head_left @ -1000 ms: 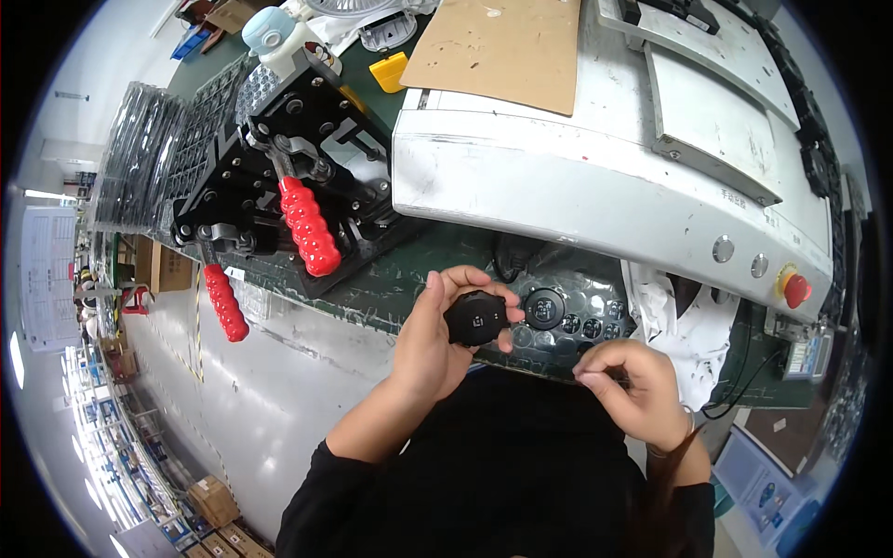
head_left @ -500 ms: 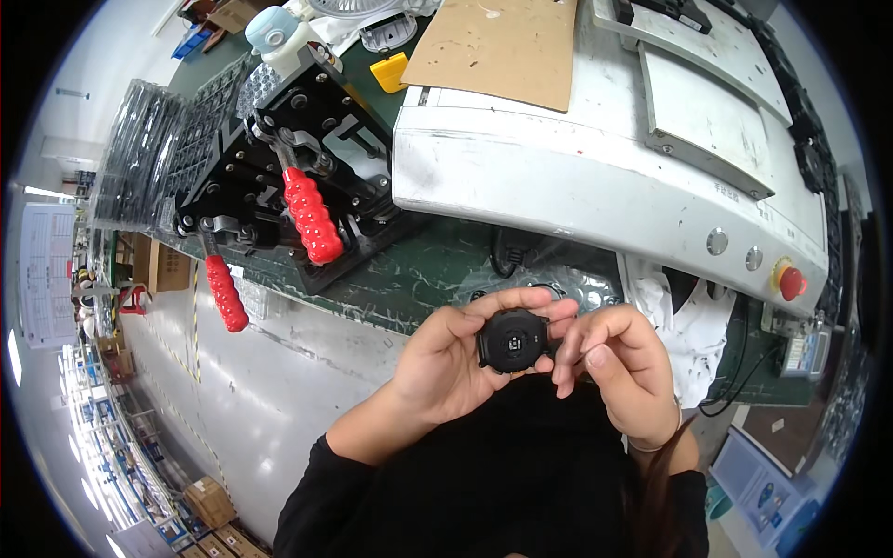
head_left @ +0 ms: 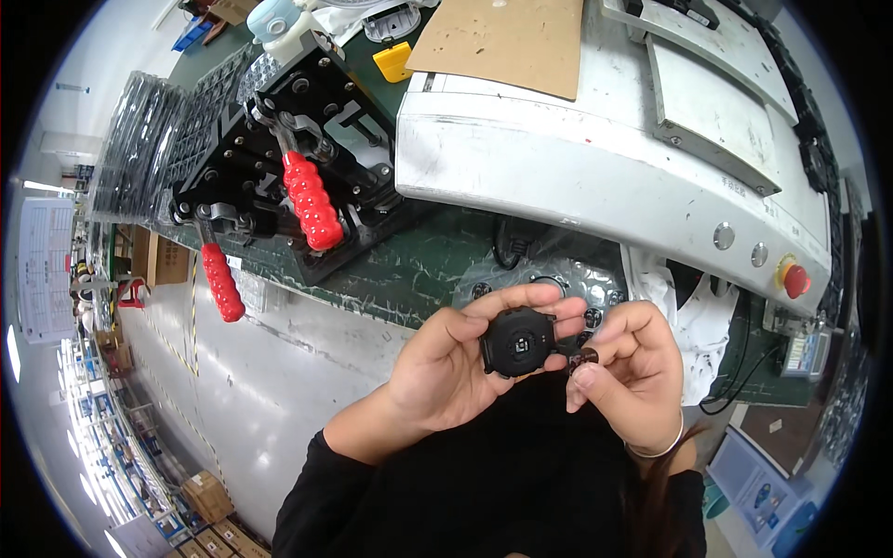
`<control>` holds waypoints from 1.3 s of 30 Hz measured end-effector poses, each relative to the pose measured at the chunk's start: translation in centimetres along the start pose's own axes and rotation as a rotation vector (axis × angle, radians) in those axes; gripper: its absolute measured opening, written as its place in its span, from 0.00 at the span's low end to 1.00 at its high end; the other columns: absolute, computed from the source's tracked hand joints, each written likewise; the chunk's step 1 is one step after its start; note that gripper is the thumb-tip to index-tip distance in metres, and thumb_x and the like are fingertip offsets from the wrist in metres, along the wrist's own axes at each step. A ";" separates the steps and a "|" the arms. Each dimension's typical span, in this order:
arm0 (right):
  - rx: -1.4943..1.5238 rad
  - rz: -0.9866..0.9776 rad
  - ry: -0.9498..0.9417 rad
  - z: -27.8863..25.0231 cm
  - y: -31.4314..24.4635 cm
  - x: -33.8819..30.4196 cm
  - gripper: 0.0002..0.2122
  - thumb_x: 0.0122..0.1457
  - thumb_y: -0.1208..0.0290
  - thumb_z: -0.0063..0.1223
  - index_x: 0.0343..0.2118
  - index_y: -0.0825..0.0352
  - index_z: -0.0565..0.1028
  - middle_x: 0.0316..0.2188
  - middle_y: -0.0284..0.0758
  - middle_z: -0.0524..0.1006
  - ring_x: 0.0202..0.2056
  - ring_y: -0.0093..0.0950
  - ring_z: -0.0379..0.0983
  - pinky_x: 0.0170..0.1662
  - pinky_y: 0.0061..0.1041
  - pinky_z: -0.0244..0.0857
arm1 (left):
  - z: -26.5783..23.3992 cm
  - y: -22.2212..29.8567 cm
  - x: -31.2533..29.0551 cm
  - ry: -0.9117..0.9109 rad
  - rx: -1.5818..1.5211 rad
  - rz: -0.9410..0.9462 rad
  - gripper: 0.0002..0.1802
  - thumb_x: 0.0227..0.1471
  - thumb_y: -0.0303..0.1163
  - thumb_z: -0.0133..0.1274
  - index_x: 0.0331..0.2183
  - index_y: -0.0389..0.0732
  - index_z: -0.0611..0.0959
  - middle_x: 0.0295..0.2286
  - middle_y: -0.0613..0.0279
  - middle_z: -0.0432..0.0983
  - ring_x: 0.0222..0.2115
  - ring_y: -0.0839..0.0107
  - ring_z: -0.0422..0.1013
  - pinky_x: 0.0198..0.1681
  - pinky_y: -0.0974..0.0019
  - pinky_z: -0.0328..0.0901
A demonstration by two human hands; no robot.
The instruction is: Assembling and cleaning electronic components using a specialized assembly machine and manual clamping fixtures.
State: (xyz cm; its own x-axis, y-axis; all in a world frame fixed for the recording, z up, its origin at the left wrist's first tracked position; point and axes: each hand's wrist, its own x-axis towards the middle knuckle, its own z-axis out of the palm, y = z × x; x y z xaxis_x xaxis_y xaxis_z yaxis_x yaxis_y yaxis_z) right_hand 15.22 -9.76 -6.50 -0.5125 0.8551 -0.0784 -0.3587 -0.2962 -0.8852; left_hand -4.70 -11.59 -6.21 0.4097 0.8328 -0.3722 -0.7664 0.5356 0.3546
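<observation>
L hand [head_left: 445, 367] half-curled, cupping blk watch [head_left: 519, 344] nr front edge of table [head_left: 402, 262]; R hand [head_left: 637, 379] pinched on small dk disc [head_left: 582, 359].

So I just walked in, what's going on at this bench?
The person's left hand holds a round black watch-like body. The right hand pinches a small dark piece close beside it. Beyond them, a black clamp fixture with red handles and a white machine stand on a green bench.
</observation>
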 end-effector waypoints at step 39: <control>-0.549 -0.131 0.071 1.6 1.3 -0.2 0.05 0.53 0.82 0.57 0.31 0.69 0.72 0.20 0.30 0.73 0.20 0.14 0.68 0.24 0.14 0.61 | 0.6 -0.2 -0.9 0.100 0.245 -0.090 0.31 0.53 0.42 0.38 0.55 0.33 0.64 0.52 0.47 0.65 0.53 0.62 0.65 0.57 0.61 0.59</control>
State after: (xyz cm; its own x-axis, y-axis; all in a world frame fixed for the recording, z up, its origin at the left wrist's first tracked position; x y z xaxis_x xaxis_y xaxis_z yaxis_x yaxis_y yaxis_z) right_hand 13.55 -11.00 -6.91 -0.4304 0.9020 0.0341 0.0521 0.0625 -0.9967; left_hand -4.63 -12.35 -5.46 0.4107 0.7688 -0.4902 -0.5815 0.6350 0.5086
